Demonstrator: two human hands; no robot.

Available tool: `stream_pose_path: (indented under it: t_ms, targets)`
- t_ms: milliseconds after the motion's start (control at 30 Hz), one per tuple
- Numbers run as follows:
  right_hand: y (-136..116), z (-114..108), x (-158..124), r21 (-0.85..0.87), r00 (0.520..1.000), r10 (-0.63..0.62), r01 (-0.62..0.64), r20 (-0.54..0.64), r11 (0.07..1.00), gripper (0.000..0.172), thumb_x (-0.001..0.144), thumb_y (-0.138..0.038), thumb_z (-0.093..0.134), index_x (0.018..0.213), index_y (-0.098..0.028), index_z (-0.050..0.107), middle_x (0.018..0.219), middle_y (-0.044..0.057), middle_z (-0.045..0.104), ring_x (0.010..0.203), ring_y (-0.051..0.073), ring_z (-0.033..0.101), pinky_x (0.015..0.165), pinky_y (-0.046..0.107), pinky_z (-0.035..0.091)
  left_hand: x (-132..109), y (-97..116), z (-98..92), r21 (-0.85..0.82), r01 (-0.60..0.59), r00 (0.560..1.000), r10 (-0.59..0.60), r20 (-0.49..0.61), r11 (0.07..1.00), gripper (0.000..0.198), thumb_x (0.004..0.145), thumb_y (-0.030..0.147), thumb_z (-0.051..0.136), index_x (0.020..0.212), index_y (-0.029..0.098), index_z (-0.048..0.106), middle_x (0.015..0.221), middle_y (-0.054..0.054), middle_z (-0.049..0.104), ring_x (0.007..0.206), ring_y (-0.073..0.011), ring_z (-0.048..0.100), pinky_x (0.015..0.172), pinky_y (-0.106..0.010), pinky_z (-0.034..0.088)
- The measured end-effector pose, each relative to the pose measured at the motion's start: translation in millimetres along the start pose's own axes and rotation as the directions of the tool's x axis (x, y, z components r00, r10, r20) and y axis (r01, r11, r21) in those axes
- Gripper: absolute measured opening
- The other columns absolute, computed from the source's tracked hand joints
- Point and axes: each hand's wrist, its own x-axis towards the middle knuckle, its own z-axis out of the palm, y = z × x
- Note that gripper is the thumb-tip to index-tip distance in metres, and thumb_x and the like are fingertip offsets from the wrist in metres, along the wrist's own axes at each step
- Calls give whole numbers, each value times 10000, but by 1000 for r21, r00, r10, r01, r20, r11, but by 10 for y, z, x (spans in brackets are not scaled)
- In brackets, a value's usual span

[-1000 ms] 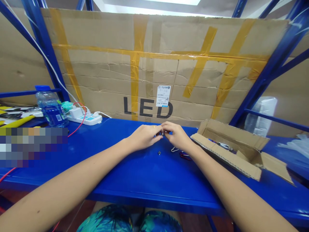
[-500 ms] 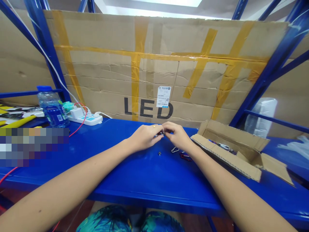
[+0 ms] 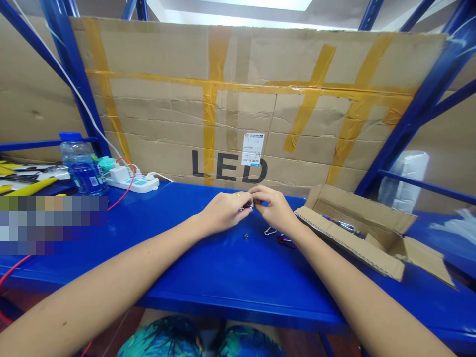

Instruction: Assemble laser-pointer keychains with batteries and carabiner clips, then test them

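1. Fingers of the left hand (image 3: 221, 213) are bent, thumb and forefinger nearly together, closed on one small, shiny, silver-coloured metal piece (image 3: 251, 204); one gold-coloured ring (image 3: 238, 195) is worn.
2. Right hand (image 3: 274, 209): fingers curled, tips at the right end of the same piece; what they grip is hidden, so their hold cannot be told.
3. Metal piece: one, partly covered, held between the two hands above the far middle of one glossy blue tabletop (image 3: 223, 277).
4. Small, round, silver-coloured metal part (image 3: 246, 236): one, lying on the tabletop, nearer than the hands.
5. Loop-shaped clips, two made out, beside the right forearm: one silver-coloured metal clip (image 3: 268, 231), farther and to the left; one dark red clip (image 3: 284, 242), nearer and to the right.
6. Open brown cardboard box (image 3: 347, 243): one, at right, with metal items inside, their number unclear.
7. Far left: one clear plastic bottle with a blue cap (image 3: 82, 166) and one white plastic power strip (image 3: 139, 184).
8. Far side: one large brown cardboard panel (image 3: 167, 124) lettered "LED", bearing one white paper label (image 3: 253, 149).
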Motion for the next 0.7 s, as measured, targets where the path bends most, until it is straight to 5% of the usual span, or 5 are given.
stream_pose_path:
  t_ms: [500,700]
  targets:
    - [26,9,1,29,1000,23,-23,-21,999,297,777,-32,515,840,-206,747,937,59,705,879,183,643,798,327,494,-21,-21,18,172,-121,991,129,-32,978,222,984,218,399,979,182,618,949,-49,686,777,-137,646,593,-233,445]
    - [122,32,-6,152,990,138,-132,-33,979,247,750,-68,547,826,-201,741,947,49,707,882,179,638,753,313,496,-30,-27,51,263,-182,968,219,-119,948,272,995,266,389,950,176,641,960,-59,707,754,-137,663,547,-232,441]
